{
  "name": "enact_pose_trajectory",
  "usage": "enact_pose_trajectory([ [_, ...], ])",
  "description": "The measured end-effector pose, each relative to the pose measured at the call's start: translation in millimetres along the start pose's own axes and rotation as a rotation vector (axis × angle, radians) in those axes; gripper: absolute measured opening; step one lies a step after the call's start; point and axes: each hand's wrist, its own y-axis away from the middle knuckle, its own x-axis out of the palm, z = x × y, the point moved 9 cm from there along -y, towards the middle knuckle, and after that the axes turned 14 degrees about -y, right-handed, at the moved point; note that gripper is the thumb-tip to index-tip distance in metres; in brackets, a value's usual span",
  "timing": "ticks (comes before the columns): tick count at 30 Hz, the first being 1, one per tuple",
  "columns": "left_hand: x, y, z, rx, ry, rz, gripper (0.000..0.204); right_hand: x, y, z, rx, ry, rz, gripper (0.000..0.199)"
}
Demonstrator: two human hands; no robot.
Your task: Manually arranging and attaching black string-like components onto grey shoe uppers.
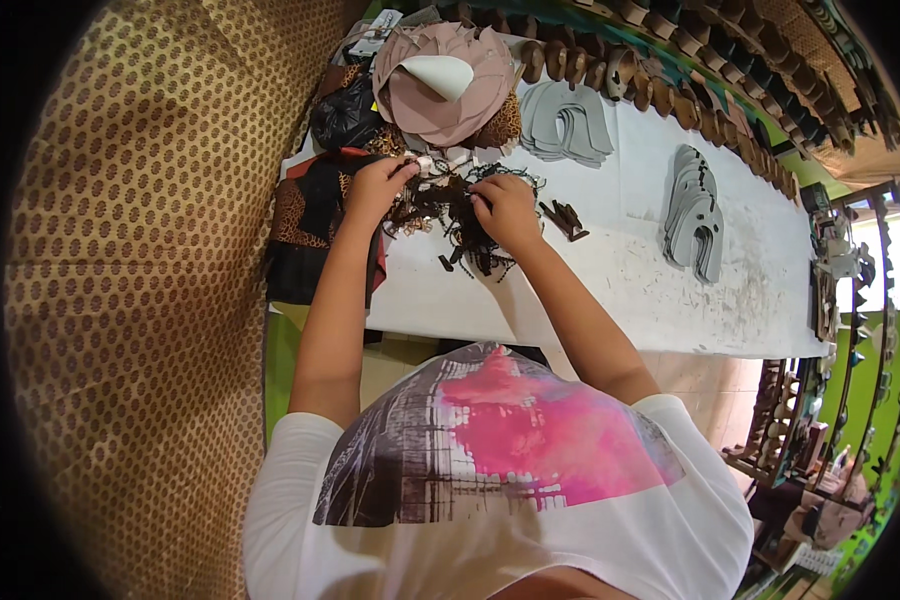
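While both hands work in the tangle of dark straps (450, 215) on the white surface (610, 280), the left hand (375, 188) pinches a pale piece, and the right hand (505, 208) closes its grip on straps.

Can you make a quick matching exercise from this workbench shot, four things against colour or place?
Things:
1. tangle of straps
2. fan of cut pieces
3. stack of insoles
4. patterned cloth

Descriptions:
A. grey, alone on the right of the white table
B. dark brown, between the left hand and right hand
C. leopard print, at the table's left end
D. pinkish tan, at the far edge

Pairs: 1-B, 2-D, 3-A, 4-C
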Motion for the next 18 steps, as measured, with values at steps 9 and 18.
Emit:
enact_pose_trajectory([
  [9, 3, 14, -13, 0.088, -0.160, 0.062, 0.030, 66, -22, -40, 0.303, 0.350, 0.446, 0.014],
  [18, 27, 42, -19, 0.182, -0.453, 0.069, 0.019, 84, -20, -15, 0.046, 0.291, 0.432, 0.020],
])
